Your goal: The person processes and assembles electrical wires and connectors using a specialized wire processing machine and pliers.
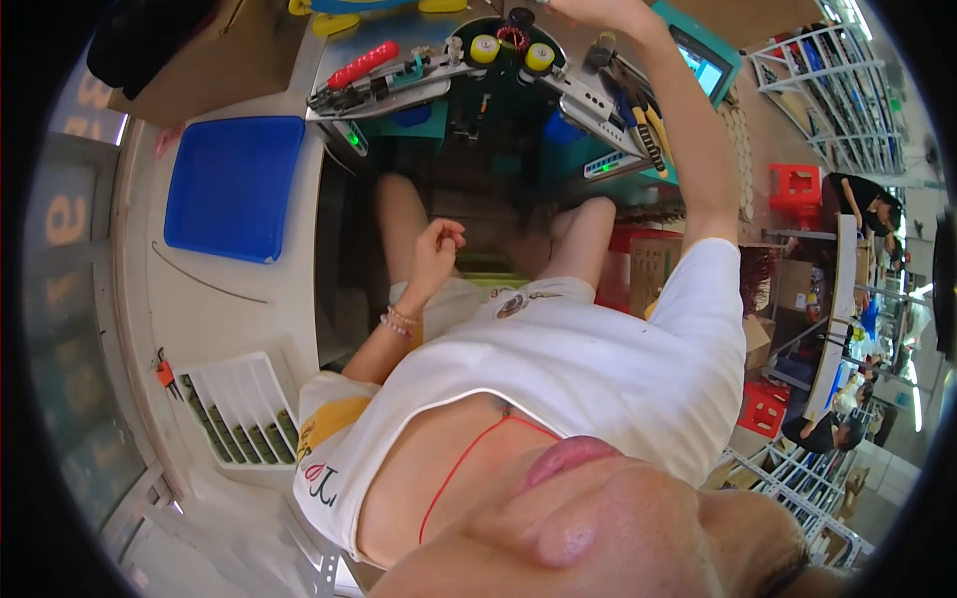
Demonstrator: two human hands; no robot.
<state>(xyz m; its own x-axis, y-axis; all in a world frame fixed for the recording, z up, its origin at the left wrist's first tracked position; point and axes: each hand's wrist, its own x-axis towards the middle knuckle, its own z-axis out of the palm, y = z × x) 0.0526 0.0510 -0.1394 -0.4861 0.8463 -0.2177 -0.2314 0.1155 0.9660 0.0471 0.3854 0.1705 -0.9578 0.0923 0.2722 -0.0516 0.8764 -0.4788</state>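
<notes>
Reaching to the upper edge of the view, the right hand (600, 10) stands just beyond a bench machine, partly cut off by the frame; I cannot tell how far its fingers are open or whether they have hold of anything. Nearest to it is the middle of the machine, where a dark reddish ring (513, 39) sits between two yellow rollers (484, 49), one on either side.

The left hand (436, 257) hangs over the person's lap, well apart from the machine, its fingers loosely curled toward the palm (beaded bracelets (401, 321) circle that wrist). Nothing shows in its grasp, though the inside of the palm is hidden.

A left metal arm (409, 88) of the machine carries a bright red spiral piece (362, 65); beside the right metal arm (598, 110) lie hand tools with yellow grips (655, 135), near a teal-framed screen (701, 72). On the white table (214, 309) to the left rest a blue tray (234, 189) and, nearer the body, a white ribbed tray (239, 404) holding rows of greenish pieces (242, 441).
</notes>
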